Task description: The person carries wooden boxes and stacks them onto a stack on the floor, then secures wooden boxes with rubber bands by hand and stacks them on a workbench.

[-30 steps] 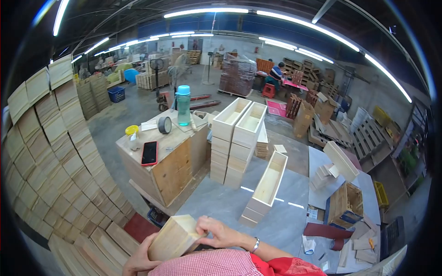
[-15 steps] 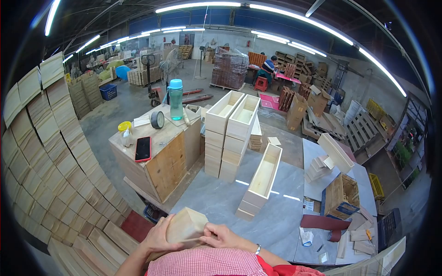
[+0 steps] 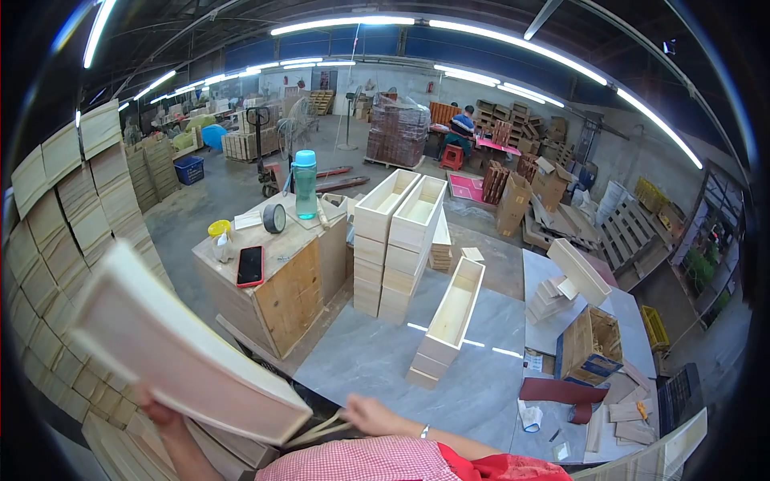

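Note:
My left hand grips the lower edge of a long pale wooden box, raised and tilted at the left, its far end blurred. A rimmed, recessed face of the box is turned toward me. Near the box's lower right corner, my right hand is closed. Thin pale strips run from its fingers toward the box; blur hides what they are. On the grey tabletop ahead stands a short stack of similar boxes, the top one facing up. Two taller stacks of boxes stand behind it.
A wooden cabinet carries a phone, a water bottle and a tape roll. Stacked wood walls the left side. At right are a carton and a dark red sheet. A person sits far back.
The box has swung up and left in my left hand, from end-on near my body to lengthwise. My right hand has come off the box's end and shifted slightly left.

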`<action>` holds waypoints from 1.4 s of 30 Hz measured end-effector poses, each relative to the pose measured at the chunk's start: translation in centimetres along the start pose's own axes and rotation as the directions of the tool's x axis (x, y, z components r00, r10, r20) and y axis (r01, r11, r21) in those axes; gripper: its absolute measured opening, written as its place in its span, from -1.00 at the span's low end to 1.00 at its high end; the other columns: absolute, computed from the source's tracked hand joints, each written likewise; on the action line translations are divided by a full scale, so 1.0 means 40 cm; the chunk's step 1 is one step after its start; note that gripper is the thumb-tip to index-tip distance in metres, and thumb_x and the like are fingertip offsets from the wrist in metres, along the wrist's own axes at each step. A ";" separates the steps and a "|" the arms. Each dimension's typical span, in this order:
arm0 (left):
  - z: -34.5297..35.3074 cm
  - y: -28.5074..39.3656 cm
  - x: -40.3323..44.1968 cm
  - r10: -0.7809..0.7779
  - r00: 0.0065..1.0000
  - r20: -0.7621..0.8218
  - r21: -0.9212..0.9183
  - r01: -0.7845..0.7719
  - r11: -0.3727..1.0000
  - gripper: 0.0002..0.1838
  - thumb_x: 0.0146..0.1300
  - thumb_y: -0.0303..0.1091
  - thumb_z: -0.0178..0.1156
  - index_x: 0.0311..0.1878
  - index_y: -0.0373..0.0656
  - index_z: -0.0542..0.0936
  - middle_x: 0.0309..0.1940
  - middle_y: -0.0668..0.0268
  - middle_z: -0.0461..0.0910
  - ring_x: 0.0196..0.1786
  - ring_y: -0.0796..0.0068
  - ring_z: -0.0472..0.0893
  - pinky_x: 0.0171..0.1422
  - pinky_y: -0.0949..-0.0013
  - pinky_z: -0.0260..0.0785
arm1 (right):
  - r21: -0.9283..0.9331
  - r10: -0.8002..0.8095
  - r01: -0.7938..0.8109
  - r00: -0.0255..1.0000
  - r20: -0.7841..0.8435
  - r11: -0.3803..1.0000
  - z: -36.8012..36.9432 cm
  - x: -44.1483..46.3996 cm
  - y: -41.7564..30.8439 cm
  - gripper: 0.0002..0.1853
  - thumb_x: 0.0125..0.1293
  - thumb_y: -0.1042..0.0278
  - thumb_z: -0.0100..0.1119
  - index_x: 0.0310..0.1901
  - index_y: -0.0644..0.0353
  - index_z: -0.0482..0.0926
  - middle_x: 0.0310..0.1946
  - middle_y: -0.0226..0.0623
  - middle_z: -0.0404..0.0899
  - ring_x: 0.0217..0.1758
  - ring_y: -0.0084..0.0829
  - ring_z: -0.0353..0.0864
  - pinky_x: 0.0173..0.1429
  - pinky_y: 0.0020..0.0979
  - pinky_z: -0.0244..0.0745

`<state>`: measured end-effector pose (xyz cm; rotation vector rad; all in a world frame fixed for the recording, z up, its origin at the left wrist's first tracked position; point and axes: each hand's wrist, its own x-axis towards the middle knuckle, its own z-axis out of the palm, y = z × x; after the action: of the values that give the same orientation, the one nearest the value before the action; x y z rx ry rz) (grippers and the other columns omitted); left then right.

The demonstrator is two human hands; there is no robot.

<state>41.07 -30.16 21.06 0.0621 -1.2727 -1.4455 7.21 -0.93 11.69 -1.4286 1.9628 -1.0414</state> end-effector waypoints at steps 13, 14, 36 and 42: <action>0.400 -0.190 0.124 -0.264 0.904 0.337 -0.393 0.390 0.833 -0.35 0.28 0.02 0.01 0.22 -0.38 0.42 0.08 0.08 0.57 0.07 0.24 0.59 0.15 0.18 0.49 | 0.630 -0.228 0.398 0.914 -0.336 0.667 -0.144 0.150 -0.317 -0.79 0.48 0.29 0.00 -0.04 0.25 0.47 -0.22 -0.47 0.37 -0.14 -0.68 0.33 0.01 -0.58 0.30; 0.401 -0.258 0.132 -0.300 0.889 0.345 -0.345 0.417 0.841 -0.33 0.28 0.02 0.02 0.25 -0.37 0.40 0.11 0.07 0.55 0.08 0.24 0.58 0.17 0.19 0.48 | 0.459 -0.311 0.547 0.812 -0.493 0.700 -0.142 0.165 -0.337 -0.79 0.51 0.28 -0.04 -0.16 0.26 0.45 -0.33 -0.52 0.32 -0.25 -0.66 0.27 -0.12 -0.58 0.30; 0.701 -0.185 0.001 -0.231 0.899 0.371 0.600 -0.043 0.798 0.36 -0.28 -0.15 0.53 0.53 -0.28 -0.17 0.38 -0.08 0.10 0.44 0.01 0.15 0.53 0.06 -0.06 | 0.017 -0.009 0.063 0.383 -0.924 0.998 -0.444 0.171 -0.120 -0.83 0.33 0.52 -0.09 -0.24 0.36 0.53 -0.32 0.00 0.63 -0.22 -0.14 0.64 -0.13 -0.23 0.48; 0.524 -0.150 0.040 -0.294 0.950 0.101 -0.235 0.310 0.921 -0.09 -0.11 -0.32 0.37 0.36 -0.36 0.21 0.17 0.02 0.47 0.18 0.09 0.54 0.28 0.14 0.44 | -0.148 0.012 -0.264 0.522 -0.853 0.953 -0.494 0.100 0.087 -0.69 0.26 0.52 -0.05 0.01 0.27 0.57 -0.21 0.11 0.65 -0.19 -0.15 0.66 -0.05 -0.26 0.51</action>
<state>22.81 -19.39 26.38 0.0461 -1.1578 -1.8794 -11.03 1.61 20.65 -0.8577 2.9453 -1.6580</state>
